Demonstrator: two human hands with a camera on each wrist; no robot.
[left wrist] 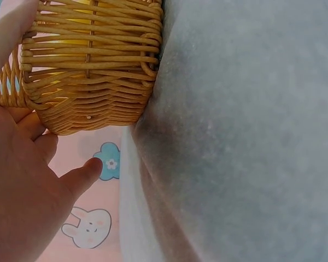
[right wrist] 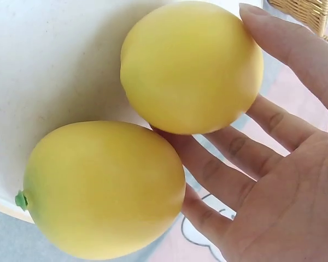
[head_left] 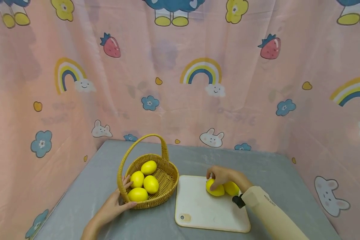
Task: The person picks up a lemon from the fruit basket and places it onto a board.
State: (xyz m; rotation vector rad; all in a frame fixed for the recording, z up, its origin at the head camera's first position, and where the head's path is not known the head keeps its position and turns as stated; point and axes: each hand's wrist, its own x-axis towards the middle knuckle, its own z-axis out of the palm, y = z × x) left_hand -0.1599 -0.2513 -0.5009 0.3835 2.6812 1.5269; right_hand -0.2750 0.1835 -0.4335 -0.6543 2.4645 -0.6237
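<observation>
A yellow wicker basket with a tall arched handle stands on the left, holding several lemons. My left hand grips its left side, thumb along the front and fingers up by the rim; in the left wrist view the woven wall lies against that hand. To the right is a white cutting board. Over its far right part my right hand holds a lemon between thumb and fingers. A second lemon, with a green tip, sits beside it, close to the fingers.
A grey cloth covers the table. Behind and at both sides hangs a pink printed curtain. The basket's right side stands close to the board's left edge, and its handle rises above the lemons.
</observation>
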